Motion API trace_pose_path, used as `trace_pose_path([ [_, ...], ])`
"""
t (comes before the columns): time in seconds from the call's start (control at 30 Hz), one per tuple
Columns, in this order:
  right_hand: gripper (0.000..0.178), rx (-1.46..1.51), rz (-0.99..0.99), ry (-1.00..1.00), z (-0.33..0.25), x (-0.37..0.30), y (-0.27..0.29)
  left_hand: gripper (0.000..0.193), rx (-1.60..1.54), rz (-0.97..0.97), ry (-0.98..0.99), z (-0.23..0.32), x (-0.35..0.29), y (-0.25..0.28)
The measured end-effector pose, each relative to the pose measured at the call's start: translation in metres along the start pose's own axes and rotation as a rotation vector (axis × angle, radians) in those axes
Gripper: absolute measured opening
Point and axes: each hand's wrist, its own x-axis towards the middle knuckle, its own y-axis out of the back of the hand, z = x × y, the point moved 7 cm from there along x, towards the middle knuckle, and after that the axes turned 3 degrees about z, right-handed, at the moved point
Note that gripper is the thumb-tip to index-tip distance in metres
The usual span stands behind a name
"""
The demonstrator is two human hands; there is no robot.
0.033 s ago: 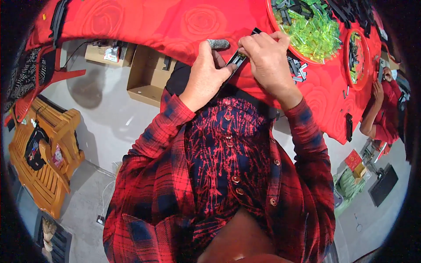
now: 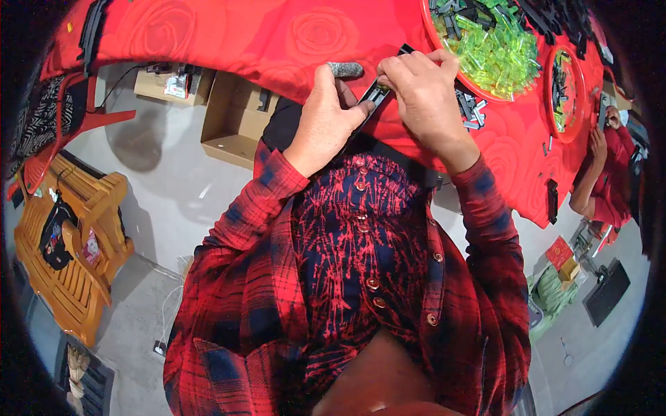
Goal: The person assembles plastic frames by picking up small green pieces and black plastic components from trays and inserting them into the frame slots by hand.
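tablecloth [image 2: 236, 28] bright | soft shadows on floor [image 2: 166, 215] | corners black | edges bent

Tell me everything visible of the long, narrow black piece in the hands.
The long, narrow black piece, seemingly plastic, shows a greyish, shiny section midway. It slants from lower left to upper right, by the edge of the red rose-patterned cloth. The left hand grips its lower part; the right hand partly covers it higher up, leaving its upper tip visible.
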Motion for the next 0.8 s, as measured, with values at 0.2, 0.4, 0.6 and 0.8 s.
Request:
trace_pose_path([
  [0.2, 0.011, 0.013, -0.026, 0.008, 0.0, 0.0, -0.002, 0.053, 0.012, 0.005, -0.015, 0.0, 0.001, 0.0],
  [0.4, 0.017, -0.002, -0.021, -0.056, -0.001, -0.006, -0.004, 0.052, -0.024, 0.011, 0.011, -0.001, 0.0, -0.002],
  [0.6, 0.018, 0.028, 0.013, -0.052, -0.002, -0.005, -0.007, 0.051, -0.057, 0.03, 0.014, -0.008, 0.002, -0.003],
  [0.8, 0.019, -0.009, -0.009, -0.018, -0.005, -0.004, -0.01, 0.05, -0.067, 0.04, 0.004, -0.007, 0.003, -0.004],
])
